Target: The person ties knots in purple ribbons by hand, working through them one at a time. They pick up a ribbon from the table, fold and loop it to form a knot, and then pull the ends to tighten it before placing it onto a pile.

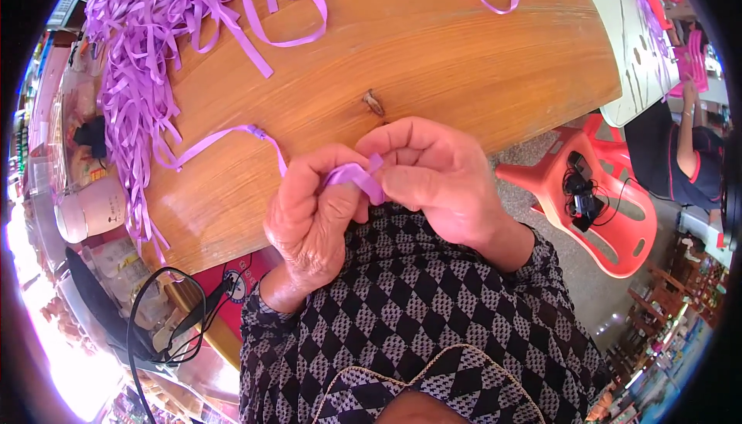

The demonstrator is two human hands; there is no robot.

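Between my two hands, just over the near edge of the wooden table (pixel 464 61), is a purple ribbon (pixel 352 175) bent into a loop. My left hand (pixel 309 219) pinches the loop between thumb and fingers. With thumb and forefinger, my right hand (pixel 444 180) grips the ribbon's short end close to the left fingertips. From the left hand the ribbon's tail runs leftward over the tabletop, with a small knot (pixel 253 130) along it. Whether the loop is knotted is hidden by my fingers.
A big heap of purple ribbons (pixel 154 45) covers the table's far left and hangs over its edge. A pink cup (pixel 97 206) stands at left. On the right are a red plastic chair (pixel 556 165) with black cabled devices (pixel 583 196), a white marbled table (pixel 618 30) and another person (pixel 672 153).
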